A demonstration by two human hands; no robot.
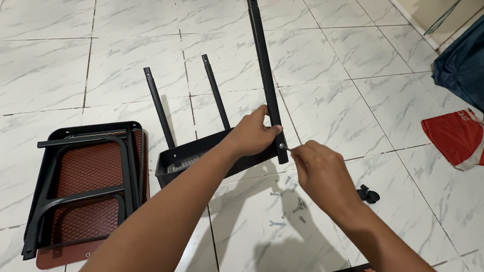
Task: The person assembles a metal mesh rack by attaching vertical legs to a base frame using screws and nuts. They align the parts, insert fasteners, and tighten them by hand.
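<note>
Head view: black tube stands upright at the right corner of the black tray on the floor. Stiff, likely light metal; best gripped low. Left hand wraps its base. Right hand pinches a small screw against it.

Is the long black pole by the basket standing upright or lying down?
Upright: the long black pole rises from the black basket's corner, gripped by the left hand.

Couldn't really tell what the right hand pinched at the tall black pole, too tiny. Loose screws on the floor were specks, and the left hand covered the tray corner.
</note>
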